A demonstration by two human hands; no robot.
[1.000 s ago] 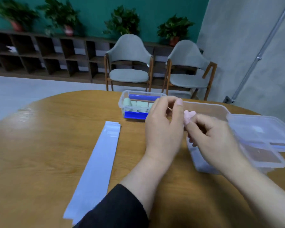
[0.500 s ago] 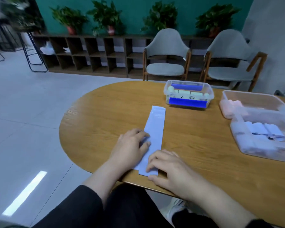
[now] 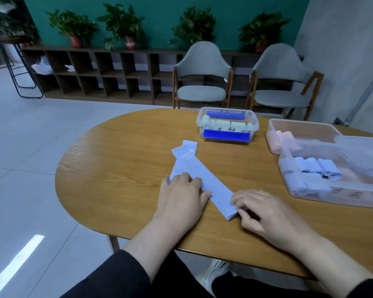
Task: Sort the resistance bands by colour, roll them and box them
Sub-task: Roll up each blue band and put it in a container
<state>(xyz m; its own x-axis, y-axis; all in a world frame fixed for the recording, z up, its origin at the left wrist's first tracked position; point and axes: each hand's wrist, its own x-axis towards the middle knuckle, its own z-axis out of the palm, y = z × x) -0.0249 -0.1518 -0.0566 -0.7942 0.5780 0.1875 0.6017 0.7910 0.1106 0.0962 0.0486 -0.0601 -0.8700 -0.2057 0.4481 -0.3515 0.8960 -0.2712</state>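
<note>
Two pale lilac resistance bands lie flat on the wooden table [image 3: 116, 168]. The upper band [image 3: 205, 175] runs slantwise towards me, and my right hand [image 3: 265, 214] pinches its near end at the fingertips. My left hand [image 3: 182, 198] rests flat on the lower band [image 3: 186, 147], whose far end pokes out beyond the upper one. On the right a clear box [image 3: 336, 192] holds several rolled lilac bands. Behind it another clear box [image 3: 304, 127] holds rolled pink bands. At the far middle a small clear box [image 3: 227, 137] with blue clips holds pale green rolls.
A clear lid [image 3: 366, 153] leans across the lilac box. Two grey chairs [image 3: 202, 76] stand beyond the table, with a dark shelf unit [image 3: 95, 72] and potted plants behind. The table's rounded edge curves past my left hand, with floor beyond.
One second ago both hands held a pink roll near the boxes. They then came down on the lilac bands; now the upper band is pulled slantwise to the right in my right hand.
</note>
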